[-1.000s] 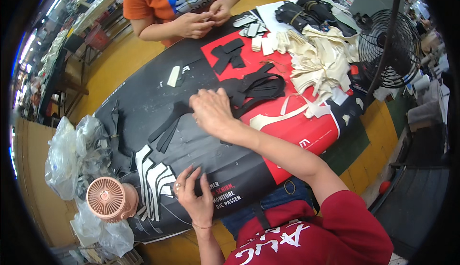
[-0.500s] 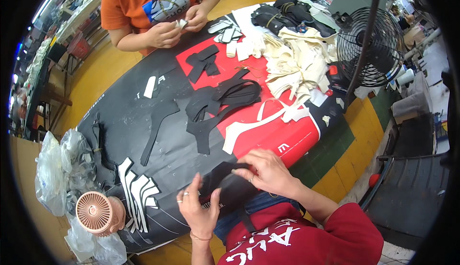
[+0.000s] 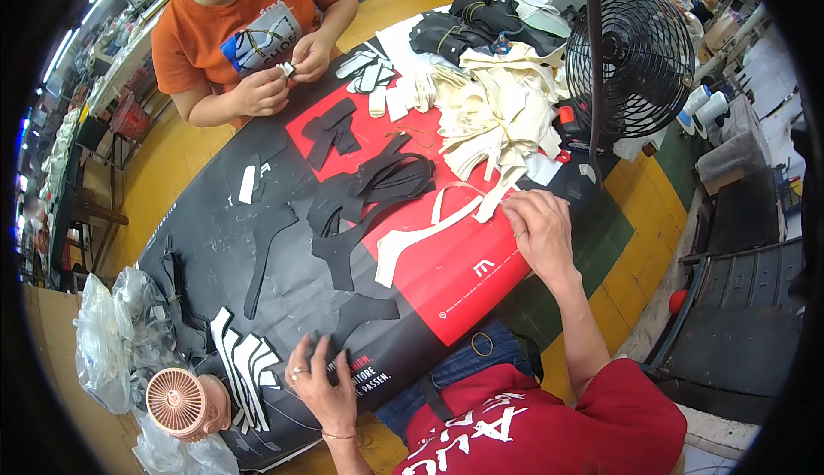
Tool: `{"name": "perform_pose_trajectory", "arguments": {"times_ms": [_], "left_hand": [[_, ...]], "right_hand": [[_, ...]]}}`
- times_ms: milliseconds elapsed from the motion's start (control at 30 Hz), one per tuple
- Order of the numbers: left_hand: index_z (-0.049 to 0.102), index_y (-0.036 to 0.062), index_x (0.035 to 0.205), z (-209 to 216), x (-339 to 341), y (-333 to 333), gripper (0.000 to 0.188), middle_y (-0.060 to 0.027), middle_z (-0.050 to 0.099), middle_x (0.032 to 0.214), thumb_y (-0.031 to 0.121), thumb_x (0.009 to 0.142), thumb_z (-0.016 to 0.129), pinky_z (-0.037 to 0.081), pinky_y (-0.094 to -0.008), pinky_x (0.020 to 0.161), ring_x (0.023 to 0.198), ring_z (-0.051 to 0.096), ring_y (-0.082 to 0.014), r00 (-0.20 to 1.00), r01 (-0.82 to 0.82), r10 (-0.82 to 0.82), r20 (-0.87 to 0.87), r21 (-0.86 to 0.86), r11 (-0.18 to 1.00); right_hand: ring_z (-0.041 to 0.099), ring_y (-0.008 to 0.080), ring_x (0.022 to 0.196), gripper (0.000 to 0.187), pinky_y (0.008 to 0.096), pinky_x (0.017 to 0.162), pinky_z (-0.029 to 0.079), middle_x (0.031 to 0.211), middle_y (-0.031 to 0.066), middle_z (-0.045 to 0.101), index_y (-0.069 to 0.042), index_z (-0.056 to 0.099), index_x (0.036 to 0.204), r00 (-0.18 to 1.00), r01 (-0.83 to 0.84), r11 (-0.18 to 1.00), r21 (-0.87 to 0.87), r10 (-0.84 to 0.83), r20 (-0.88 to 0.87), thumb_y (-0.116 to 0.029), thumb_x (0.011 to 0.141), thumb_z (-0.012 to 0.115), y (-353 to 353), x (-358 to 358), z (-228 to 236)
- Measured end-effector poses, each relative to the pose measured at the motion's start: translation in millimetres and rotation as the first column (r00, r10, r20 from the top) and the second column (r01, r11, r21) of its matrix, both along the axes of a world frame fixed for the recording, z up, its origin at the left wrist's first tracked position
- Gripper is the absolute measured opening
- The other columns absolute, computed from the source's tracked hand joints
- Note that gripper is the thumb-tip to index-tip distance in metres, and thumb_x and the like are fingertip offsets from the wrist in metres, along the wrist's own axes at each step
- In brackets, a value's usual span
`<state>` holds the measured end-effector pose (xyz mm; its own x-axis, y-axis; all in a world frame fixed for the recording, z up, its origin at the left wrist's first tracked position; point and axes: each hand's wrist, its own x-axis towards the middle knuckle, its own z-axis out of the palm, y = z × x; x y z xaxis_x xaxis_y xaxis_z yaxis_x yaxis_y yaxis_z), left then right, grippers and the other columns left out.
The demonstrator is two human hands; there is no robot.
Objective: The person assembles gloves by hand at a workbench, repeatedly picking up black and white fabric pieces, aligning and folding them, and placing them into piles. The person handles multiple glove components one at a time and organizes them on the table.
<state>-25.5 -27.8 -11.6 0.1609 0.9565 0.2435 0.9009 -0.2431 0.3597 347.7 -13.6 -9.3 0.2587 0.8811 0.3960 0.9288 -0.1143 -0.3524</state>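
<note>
My left hand point(image 3: 322, 382) is open, fingers spread, at the near edge of the table. Just beyond its fingertips a curved black fabric piece point(image 3: 365, 314) lies flat. My right hand point(image 3: 542, 236) reaches over the red area with fingers stretched and slightly bent. Its fingertips are at the end of a cream fabric strip point(image 3: 412, 240) with a narrow loop; whether they pinch it, I cannot tell. Farther off lie black fabric pieces point(image 3: 333, 236), a long black piece point(image 3: 268, 256) and a big heap of cream pieces point(image 3: 498, 119).
Fanned white-and-black strips point(image 3: 245, 368) lie at the left, beside a small pink fan point(image 3: 178, 402) and plastic bags point(image 3: 103, 346). A black caged fan point(image 3: 631, 59) stands at the right. Across the table point(image 3: 215, 243), a person in orange point(image 3: 249, 42) holds a small piece.
The black curved piece has left my hands and lies on the table. My right hand has moved right and away to the cream strip; my left has drawn back slightly. The view has shifted.
</note>
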Motion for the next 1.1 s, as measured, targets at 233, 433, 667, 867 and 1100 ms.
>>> {"name": "perform_pose_trajectory", "arguments": {"times_ms": [233, 433, 667, 867, 1100], "left_hand": [[0.070, 0.0070, 0.117, -2.5, 27.3, -15.5, 0.037, -0.0160, 0.056, 0.138, 0.015, 0.082, 0.076, 0.032, -0.0485, 0.110, 0.128, 0.051, -0.0354, 0.976, 0.213, -0.212, 0.050, -0.013, 0.977], [0.066, 0.0027, 0.121, 43.1, 42.9, -17.5, 0.046, -0.0214, 0.058, 0.135, 0.016, 0.079, 0.080, 0.046, -0.0460, 0.098, 0.121, 0.058, -0.0381, 0.862, 0.118, -0.152, 0.483, 0.099, 0.988], [0.072, -0.0038, 0.109, 77.4, 36.1, -16.4, 0.023, -0.0105, 0.074, 0.090, 0.006, 0.089, 0.075, 0.054, -0.0265, 0.071, 0.077, 0.069, -0.0135, 0.582, 0.409, 0.117, 0.805, -0.414, 0.814], [0.065, -0.0078, 0.110, 47.6, 35.4, -9.9, 0.019, -0.0079, 0.070, 0.089, -0.003, 0.092, 0.069, 0.051, -0.0212, 0.065, 0.075, 0.064, -0.0078, 0.630, 0.132, 0.287, 0.721, -0.464, 0.876], [0.070, -0.0014, 0.099, 22.8, 54.1, 17.6, 0.010, -0.0080, 0.068, 0.081, -0.003, 0.089, 0.071, 0.049, -0.0259, 0.060, 0.069, 0.064, -0.0119, 0.775, 0.028, 0.160, 0.612, -0.286, 0.958]], "right_hand": [[0.062, 0.0120, 0.073, 0.020, 0.0272, 0.068, 0.047, 0.082, 0.0070, 0.068, 0.002, 0.064, 0.103, 0.572, -0.077, 0.996, 0.049, 0.084, -0.816, -0.016, 0.102, 0.055, 7.1, -2.3, 36.7], [0.067, 0.0180, 0.088, 0.016, 0.0315, 0.075, 0.052, 0.099, 0.0101, 0.069, 0.002, 0.064, 0.105, 0.262, -0.773, 0.634, 0.017, 0.345, -0.901, -0.010, 0.096, 0.061, -2.0, -47.1, 68.8], [0.070, 0.0217, 0.078, 0.015, 0.0310, 0.067, 0.053, 0.091, 0.0107, 0.070, 0.001, 0.069, 0.101, 0.127, -0.931, 0.359, 0.069, 0.494, -0.860, -0.010, 0.091, 0.073, -3.1, -107.6, 69.9], [0.066, 0.0105, 0.070, 0.023, 0.0257, 0.064, 0.052, 0.081, 0.0078, 0.071, 0.003, 0.065, 0.112, 0.397, -0.686, 0.715, -0.135, 0.213, -0.893, -0.008, 0.093, 0.072, 1.1, -137.7, 35.5], [0.062, 0.0111, 0.069, 0.026, 0.0261, 0.061, 0.048, 0.082, 0.0084, 0.068, 0.002, 0.061, 0.113, 0.551, -0.495, 0.865, -0.075, 0.246, -0.798, -0.009, 0.092, 0.073, 14.9, -148.1, 11.2]]}}
